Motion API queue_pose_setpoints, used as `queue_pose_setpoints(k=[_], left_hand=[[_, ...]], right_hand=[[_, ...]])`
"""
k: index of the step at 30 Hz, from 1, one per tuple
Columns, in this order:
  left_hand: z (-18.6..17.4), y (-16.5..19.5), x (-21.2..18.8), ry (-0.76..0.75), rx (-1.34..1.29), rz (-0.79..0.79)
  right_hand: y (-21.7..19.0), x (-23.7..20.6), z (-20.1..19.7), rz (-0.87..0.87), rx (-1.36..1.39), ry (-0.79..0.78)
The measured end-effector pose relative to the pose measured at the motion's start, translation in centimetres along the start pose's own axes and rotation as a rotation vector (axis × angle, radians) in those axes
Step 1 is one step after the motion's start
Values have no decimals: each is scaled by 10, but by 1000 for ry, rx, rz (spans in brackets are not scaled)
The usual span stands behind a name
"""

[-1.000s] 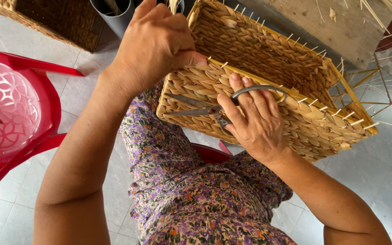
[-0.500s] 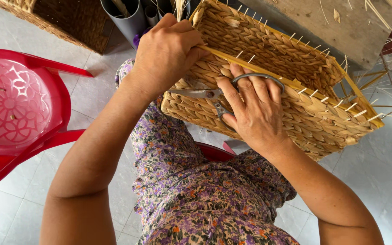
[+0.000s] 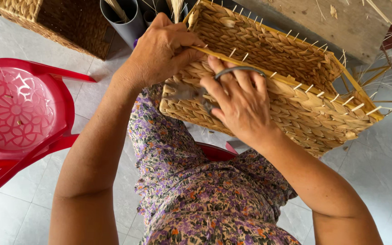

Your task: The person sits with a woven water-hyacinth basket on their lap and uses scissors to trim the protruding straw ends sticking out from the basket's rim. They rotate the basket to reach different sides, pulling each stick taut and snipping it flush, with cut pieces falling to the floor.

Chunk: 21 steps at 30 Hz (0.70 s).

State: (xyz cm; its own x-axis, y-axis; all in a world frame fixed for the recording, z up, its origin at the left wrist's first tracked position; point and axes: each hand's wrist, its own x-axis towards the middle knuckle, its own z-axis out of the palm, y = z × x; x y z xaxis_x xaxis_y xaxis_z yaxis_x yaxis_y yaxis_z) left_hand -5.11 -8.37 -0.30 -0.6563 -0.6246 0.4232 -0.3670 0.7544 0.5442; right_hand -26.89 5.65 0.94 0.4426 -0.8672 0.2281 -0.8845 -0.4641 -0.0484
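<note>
Woven basket (image 3: 277, 77) fills centre to upper right of frame, tilted, short pale stick ends poking out along its yellow rim. Left hand (image 3: 159, 52) grips the rim at the basket's upper-left corner. Right hand (image 3: 239, 102) lies on the basket's outer wall, fingers through the grey handle loop of scissors (image 3: 191, 93); blades point left, flat on the weave. Red plastic chair (image 3: 19, 113) at left. Second woven basket (image 3: 46, 20) upper left, grey tubes (image 3: 123, 18) beside it.
</note>
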Motion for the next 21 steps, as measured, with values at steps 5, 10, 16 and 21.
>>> queue_pose_setpoints(k=[5, 10, 16, 21], left_hand=[[-7, -3, 6, -111, -29, -17], [-20, 10, 7, -157, -95, -31], [-8, 55, 14, 172, 320, 172], [32, 69, 56, 72, 104, 309]], right_hand=[[-1, 1, -6, 28, -6, -39], [-17, -36, -15, 15, 148, 6], [6, -75, -29, 80, 126, 47], [25, -76, -42, 112, -20, -21]])
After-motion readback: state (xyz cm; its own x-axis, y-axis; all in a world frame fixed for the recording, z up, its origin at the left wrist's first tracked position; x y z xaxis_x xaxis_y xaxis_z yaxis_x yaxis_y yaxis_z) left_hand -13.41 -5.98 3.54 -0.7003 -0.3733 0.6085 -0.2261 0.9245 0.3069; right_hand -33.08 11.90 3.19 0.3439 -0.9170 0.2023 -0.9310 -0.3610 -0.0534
